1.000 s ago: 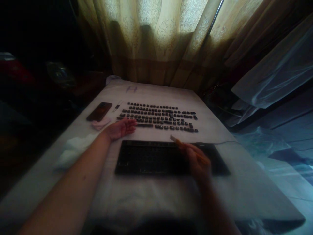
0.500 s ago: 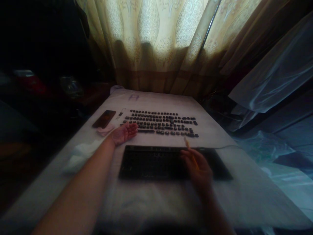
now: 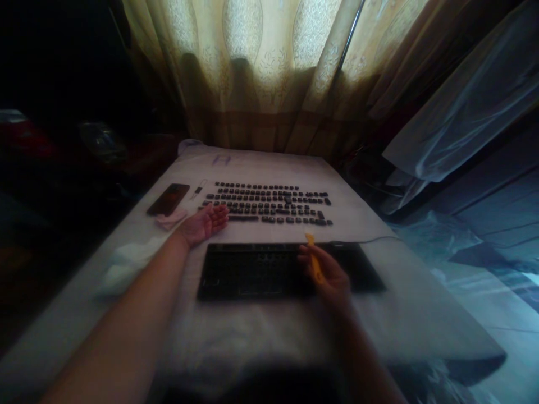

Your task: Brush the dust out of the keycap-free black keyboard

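Observation:
A black keyboard (image 3: 248, 275) without its keycaps lies on the cloth-covered table in front of me. Over its right half, my right hand (image 3: 330, 275) grips a slim yellow brush (image 3: 315, 266), its tip pointing away from me. Beyond the keyboard, loose black keycaps (image 3: 256, 197) are laid out in rows. My left hand (image 3: 206, 224) rests palm up with fingers stretched out, at the left end of the nearest rows, holding nothing. It hides a few keycaps there.
To the left lie a dark phone (image 3: 169, 199), a pink cloth (image 3: 170, 219), a short looped cord (image 3: 199, 189) and crumpled white material (image 3: 126, 261). A cable (image 3: 379, 239) runs right from the keyboard. Curtains (image 3: 269, 101) hang behind the white-covered table (image 3: 421, 308).
The whole view has shifted slightly left and up. The yellow brush has turned in my right hand, showing its broader side. My left hand stays by the keycaps.

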A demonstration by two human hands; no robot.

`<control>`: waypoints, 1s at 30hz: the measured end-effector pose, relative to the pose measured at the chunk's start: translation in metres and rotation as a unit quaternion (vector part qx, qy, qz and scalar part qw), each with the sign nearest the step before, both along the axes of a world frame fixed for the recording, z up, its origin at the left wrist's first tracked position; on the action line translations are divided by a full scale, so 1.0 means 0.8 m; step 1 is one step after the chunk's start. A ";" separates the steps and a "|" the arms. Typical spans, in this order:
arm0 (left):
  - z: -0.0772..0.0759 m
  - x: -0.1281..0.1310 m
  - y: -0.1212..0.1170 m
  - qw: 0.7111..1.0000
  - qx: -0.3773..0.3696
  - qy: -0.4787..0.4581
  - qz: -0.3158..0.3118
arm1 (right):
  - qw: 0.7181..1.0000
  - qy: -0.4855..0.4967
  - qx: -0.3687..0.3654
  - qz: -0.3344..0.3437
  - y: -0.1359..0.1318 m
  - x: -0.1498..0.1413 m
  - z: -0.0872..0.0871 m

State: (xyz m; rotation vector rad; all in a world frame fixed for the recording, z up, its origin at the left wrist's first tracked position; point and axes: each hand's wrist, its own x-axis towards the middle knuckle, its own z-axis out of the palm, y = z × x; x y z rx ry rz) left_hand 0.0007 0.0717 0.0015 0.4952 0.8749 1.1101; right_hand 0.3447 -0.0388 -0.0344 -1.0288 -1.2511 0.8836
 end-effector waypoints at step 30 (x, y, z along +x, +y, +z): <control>0.026 0.029 -0.009 0.983 -0.067 0.144 0.097 | 0.971 -0.127 -0.123 0.164 0.098 0.045 0.068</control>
